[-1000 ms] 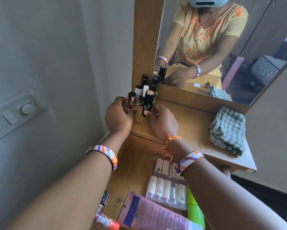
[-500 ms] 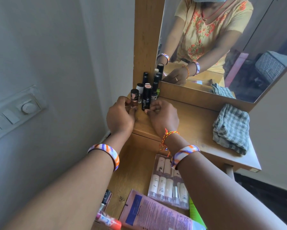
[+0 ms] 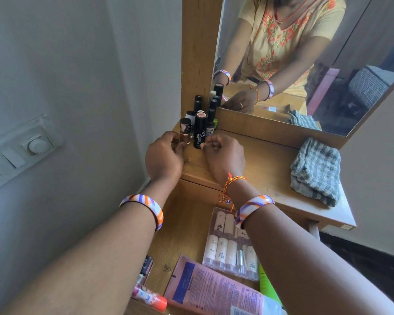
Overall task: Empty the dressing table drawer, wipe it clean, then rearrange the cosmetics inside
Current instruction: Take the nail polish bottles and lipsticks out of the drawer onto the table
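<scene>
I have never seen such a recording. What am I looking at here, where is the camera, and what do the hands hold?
There is no machine: a person works with bare hands, and the one camera sits on the head, looking down. The left hand pinches a small brown bottle. The right hand touches the base of a black makeup stick. Both stand upright among other small bottles on the dressing table, beside the mirror. A checked cloth lies to the right. Below, the open drawer holds tubes and a clear pack.

Black makeup stick (image 3: 200, 130) upright among bottles (image 3: 192, 119) on tabletop; open drawer (image 3: 182, 226) holds cosmetics.
</scene>
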A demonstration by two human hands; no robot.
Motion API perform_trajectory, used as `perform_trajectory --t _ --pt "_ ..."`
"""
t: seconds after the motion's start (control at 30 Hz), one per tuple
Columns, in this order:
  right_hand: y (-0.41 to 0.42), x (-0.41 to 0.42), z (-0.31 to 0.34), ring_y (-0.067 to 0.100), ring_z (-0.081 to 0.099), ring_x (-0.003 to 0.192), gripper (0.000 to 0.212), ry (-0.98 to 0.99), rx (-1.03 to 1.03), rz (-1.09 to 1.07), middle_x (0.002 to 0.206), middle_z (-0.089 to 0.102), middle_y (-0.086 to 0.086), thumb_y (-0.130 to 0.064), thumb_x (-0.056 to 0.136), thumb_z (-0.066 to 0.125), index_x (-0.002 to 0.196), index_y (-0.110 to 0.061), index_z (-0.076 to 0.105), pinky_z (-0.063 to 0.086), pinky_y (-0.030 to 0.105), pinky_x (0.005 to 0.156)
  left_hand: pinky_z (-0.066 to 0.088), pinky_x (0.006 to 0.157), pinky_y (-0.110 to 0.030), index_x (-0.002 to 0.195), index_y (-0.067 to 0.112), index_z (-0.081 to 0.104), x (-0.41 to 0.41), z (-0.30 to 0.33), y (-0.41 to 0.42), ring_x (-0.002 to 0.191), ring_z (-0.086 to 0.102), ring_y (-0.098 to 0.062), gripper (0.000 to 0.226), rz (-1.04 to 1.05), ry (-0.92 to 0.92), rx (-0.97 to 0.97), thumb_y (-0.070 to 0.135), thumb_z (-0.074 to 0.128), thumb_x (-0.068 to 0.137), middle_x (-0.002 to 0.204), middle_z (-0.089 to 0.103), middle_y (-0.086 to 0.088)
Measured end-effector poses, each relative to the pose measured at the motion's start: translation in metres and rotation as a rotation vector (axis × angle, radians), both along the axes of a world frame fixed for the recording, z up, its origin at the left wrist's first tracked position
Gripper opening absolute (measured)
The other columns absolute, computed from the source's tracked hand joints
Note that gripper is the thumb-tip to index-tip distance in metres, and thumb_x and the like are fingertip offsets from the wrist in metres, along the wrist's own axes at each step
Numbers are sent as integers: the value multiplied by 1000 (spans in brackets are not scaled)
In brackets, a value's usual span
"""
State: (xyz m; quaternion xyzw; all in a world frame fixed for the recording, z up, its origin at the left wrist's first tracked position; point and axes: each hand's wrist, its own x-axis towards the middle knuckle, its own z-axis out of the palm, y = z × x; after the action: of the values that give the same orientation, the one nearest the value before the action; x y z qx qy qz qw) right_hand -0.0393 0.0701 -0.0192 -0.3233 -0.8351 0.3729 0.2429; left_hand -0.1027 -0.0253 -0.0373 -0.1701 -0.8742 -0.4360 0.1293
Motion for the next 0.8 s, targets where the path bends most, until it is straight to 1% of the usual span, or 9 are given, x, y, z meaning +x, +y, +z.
perform_trajectory --t 0.1,0.3,0.47,0.63,0.73,0.8 --pt "0 0 0 16 62 98 23 -6 11 -8 106 70 -2 -28 86 62 108 -24 68 39 22 69 40 67 -21 112 11 66 1 1 -1 97 66 -26 26 -4 11 -1 23 60 90 109 71 -9" --pt "0 -3 0 15 62 95 22 -1 7 -17 103 71 -3 -31 85 64 105 -24 69 44 24 70 40 68 -19 112 11 67 2 2 0 98 66 -25 26 -6 6 10 22 60 90 110 71 -9" --pt "0 -4 0 11 59 89 22 -14 17 -19 103 70 -5 -34 85 64 104 -24 68 41 24 68 40 68 -19 112 11 67 2 1 0 99 65 -25 25 -5 9 4 21 59 90 110 71 -7" --pt "1 -4 -1 13 61 89 21 -10 16 -21 100 70 -5 -35 84 64 102 -25 69 45 25 69 43 68 -23 110 11 66 -3 -3 1 97 66 -27 24 -1 19 12 20 60 89 107 71 -8" --pt "2 -4 -2 9 57 83 23 -2 2 -18 97 69 -7 -34 83 66 103 -24 68 42 23 68 49 75 -28 117 10 61 -5 -4 2 100 64 -27 30 19 9 16 19 61 88 109 70 -9" --pt "2 -4 -3 8 57 84 21 5 -13 -18 96 69 -7 -32 82 67 102 -24 68 44 23 68 49 76 -29 119 10 58 -4 -4 2 100 64 -27 33 18 -2 28 19 62 88 109 70 -9"
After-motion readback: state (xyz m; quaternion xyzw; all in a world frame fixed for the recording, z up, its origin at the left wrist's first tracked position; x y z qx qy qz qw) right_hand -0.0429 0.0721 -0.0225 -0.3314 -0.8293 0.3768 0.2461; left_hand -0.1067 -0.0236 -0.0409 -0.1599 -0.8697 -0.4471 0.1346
